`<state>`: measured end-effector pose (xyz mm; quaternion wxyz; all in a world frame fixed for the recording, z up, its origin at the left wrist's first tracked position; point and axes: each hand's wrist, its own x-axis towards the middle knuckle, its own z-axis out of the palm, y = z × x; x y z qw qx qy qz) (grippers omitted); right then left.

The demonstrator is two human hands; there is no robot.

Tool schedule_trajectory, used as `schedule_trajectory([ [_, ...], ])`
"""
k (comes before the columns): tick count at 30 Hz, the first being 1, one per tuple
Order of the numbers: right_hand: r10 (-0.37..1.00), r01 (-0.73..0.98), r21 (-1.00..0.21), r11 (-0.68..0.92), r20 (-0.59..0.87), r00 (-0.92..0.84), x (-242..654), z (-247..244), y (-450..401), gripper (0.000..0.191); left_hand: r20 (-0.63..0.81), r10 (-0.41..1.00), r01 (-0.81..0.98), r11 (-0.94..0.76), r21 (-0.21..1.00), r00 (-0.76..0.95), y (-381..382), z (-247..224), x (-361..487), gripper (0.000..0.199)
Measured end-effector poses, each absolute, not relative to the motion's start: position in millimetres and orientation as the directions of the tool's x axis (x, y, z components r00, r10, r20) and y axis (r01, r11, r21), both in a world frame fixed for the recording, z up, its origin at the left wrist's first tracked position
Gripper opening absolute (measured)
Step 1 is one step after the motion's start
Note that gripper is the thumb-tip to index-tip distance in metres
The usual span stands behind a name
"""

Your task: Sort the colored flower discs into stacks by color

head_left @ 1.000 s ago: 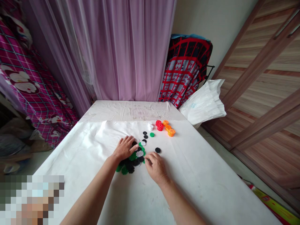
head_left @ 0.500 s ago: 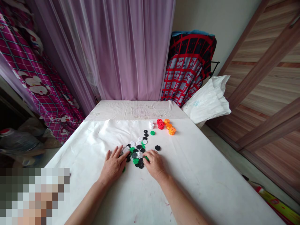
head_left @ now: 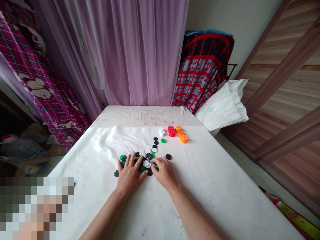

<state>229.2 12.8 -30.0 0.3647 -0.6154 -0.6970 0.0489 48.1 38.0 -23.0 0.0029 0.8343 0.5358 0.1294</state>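
Note:
Notched plastic snowflake discs in black, white and green lie in a loose pile on the white-covered table. My left hand (head_left: 128,175) rests palm down on the near left of the pile, its fingers spread over the discs. My right hand (head_left: 163,171) is closed at the pile's right side, thumb and fingertips pinched on what looks like a pale disc (head_left: 151,163), partly hidden. Between the hands lies a white disc (head_left: 146,163). A black disc (head_left: 116,173) lies left of my left hand, and another black disc (head_left: 168,156) lies just beyond my right hand.
Farther back stand grouped discs: a white cluster (head_left: 162,132), red discs (head_left: 171,131) and orange discs (head_left: 183,138). A single green disc (head_left: 163,141) lies before them. A white bag (head_left: 222,105) is at the table's right edge. Purple curtains (head_left: 142,53) hang behind.
My left hand has shifted right and spread over the pile, uncovering white, green and black discs on its left. My right hand stays almost in place, a pale piece now showing at its fingertips.

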Motion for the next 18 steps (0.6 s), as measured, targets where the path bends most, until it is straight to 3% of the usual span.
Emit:
schedule_trajectory([
  [5,0.865,0.777,-0.539,0.324,0.502,-0.012,230.9,-35.8,10.6,0.017,0.226,0.912,0.908,-0.384,0.170,0.343,53.6,-17.0,44.1,0.043],
  [9,0.848,0.738,-0.636,0.225,0.501,0.173,252.4,-31.1,22.5,0.027,0.252,0.935,0.902,-0.319,0.292,0.249,69.6,-13.1,31.0,0.040],
  [13,0.891,0.673,-0.737,-0.064,0.262,0.372,289.3,-18.3,59.6,0.019,0.335,0.940,0.874,-0.212,0.437,0.061,93.7,-12.9,9.7,0.039],
  [18,0.939,0.708,-0.675,-0.208,0.066,0.339,312.3,-12.2,96.0,0.007,0.310,0.947,0.800,-0.123,0.587,-0.082,121.3,-20.9,-12.7,0.038],
])
